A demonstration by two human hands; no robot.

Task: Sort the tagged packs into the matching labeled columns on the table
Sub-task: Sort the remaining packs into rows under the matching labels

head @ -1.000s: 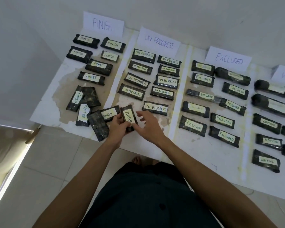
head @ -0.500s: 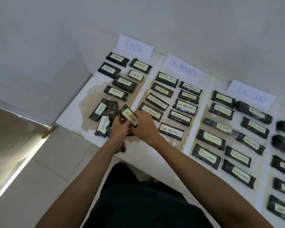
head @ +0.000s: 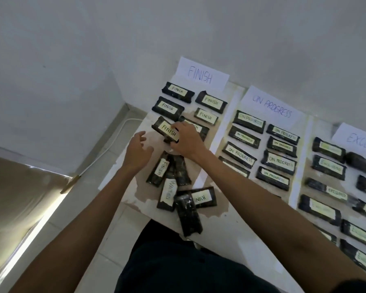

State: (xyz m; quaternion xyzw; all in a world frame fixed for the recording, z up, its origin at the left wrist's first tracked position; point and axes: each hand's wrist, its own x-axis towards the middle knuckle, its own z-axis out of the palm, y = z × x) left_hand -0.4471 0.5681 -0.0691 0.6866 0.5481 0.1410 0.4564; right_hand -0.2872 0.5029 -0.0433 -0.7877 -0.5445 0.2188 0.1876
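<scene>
White table (head: 220,225) against a wall: a FINISH-tagged pack (head: 166,129) is pinched by the right hand (head: 188,140) in the FINISH column; the left hand (head: 136,152) is held relaxed, empty, beside it.

Two bare hands are shown, the left hand (head: 138,152) and the right hand (head: 188,142), each borne on a long, slender forearm. The left forearm (head: 89,208) and the right forearm (head: 262,197) are seen uncovered from the wrist to the lower edge of the view. The trunk is clothed in a dark garment (head: 188,269), almost black with a faint blue-green cast, plain, matte and softly creased. A strip of similar dark cloth (head: 355,288) is glimpsed at the lower right corner; whether it is a sleeve cannot be told.
</scene>
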